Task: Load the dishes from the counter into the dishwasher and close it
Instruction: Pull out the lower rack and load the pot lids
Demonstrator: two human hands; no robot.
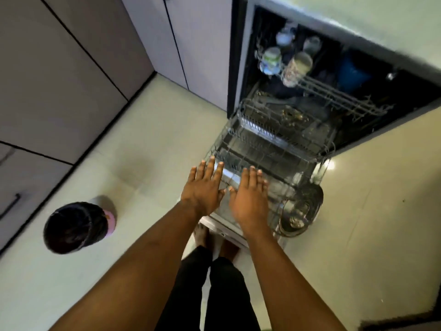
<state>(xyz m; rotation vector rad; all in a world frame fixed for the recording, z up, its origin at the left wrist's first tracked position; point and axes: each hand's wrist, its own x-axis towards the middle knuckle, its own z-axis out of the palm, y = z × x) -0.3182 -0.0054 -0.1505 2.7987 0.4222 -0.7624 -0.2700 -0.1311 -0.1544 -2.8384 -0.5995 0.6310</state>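
Bin (80,226) left of pulled-out rack (269,149) (pots (300,209) inside).

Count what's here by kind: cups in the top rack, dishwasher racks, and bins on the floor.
Cups: 4
Racks: 2
Bin: 1
Total: 7

Round bin (80,226) with a black liner and a pinkish body is sitting on the pale tiled floor (143,130), lower left, near the grey base cabinets (59,75). Those cabinets are running along the left edge with dark seams between fronts, a black bar handle (9,206) showing on the lowest one; taller grey doors (191,44) are standing behind at top centre. A dark mat (401,321) is poking in at the bottom right corner.
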